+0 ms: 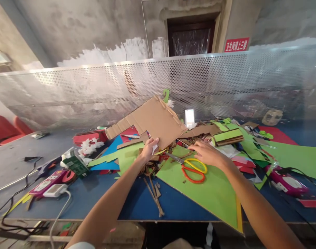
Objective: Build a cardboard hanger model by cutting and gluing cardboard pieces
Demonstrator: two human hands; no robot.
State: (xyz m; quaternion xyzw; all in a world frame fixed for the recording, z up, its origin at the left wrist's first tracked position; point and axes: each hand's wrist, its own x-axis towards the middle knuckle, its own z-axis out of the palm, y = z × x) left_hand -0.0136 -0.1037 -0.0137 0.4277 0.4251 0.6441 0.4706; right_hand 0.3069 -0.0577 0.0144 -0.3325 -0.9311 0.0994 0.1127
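Observation:
My left hand (pixel 149 149) is closed on the lower edge of a brown cardboard piece (pixel 158 119), which is tilted up and has a notch cut in its lower side. Something small and white shows by the thumb of that hand. Over the scrap pile, my right hand (pixel 206 152) reaches with its fingers stretched out and a little apart, holding nothing that I can see. Just below it, scissors (pixel 194 169) with yellow and orange handles lie on a green sheet (pixel 212 193), blades pointing left.
Paper and cardboard scraps (pixel 204 130) cover the table's middle. To the left are a green box (pixel 75 162), a white charger (pixel 55 190) and a purple power strip (pixel 50 181) with cords. Another purple strip (pixel 287 180) lies right. Behind stands a perforated metal screen (pixel 95 90).

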